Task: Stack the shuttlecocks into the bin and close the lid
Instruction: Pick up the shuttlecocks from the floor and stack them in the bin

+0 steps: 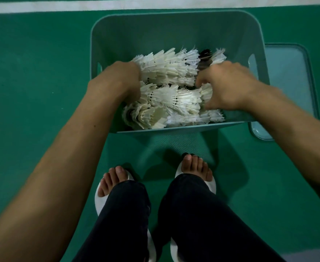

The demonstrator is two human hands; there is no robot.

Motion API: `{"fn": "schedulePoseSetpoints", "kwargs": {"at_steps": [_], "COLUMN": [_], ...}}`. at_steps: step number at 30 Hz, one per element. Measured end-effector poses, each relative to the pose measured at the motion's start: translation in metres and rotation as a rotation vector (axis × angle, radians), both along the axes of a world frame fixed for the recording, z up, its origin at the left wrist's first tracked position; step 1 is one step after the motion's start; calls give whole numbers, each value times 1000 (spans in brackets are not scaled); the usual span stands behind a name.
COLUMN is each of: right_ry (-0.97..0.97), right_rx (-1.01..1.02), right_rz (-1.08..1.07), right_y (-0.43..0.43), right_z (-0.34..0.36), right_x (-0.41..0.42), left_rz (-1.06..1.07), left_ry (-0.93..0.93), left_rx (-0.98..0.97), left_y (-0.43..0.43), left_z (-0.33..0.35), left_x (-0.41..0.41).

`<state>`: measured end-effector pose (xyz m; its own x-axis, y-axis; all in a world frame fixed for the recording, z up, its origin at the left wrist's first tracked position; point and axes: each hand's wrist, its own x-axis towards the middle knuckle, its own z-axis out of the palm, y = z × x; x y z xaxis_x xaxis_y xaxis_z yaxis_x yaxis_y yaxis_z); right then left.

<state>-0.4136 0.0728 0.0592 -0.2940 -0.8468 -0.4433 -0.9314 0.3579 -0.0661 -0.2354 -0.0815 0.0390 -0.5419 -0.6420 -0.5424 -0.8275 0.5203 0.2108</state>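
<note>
Nearest to the camera are two legs in dark trousers, and the feet wear white slippers on the green floor. Both bare forearms reach forward from the two sides into the bin, a teal plastic box that stands on the floor just in front of the toes.

The shuttlecocks lie inside the bin in rows, nested one into another, with the white feathers overlapping (there are at least three such rows, one behind the other).

The left hand is at the left end of the far row. Its fingers are sunk between the feathers and hidden, so I cannot tell how much they are closed. The right hand is at the right end of the middle row. Its fingers and thumb are curled around the shuttlecocks there, though this hand is a little blurred.

The lid lies flat on the floor, just beside the right wall of the bin, so the bin is uncovered. Beyond the bin, a white line runs across the floor.
</note>
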Motion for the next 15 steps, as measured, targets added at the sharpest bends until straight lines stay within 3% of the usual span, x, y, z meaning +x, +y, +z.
{"fn": "schedulePoseSetpoints", "kwargs": {"at_steps": [7,15], "right_ry": [16,-55], "right_rx": [-26,-224], "right_rz": [-74,-269], "right_y": [-6,-21], "right_z": [-14,-9], "right_x": [5,-13], "left_rz": [11,68], "left_ry": [74,209], "left_rx": [-20,-175], "left_y": [2,-2], "left_z": [-16,1], "left_x": [-1,2]}}
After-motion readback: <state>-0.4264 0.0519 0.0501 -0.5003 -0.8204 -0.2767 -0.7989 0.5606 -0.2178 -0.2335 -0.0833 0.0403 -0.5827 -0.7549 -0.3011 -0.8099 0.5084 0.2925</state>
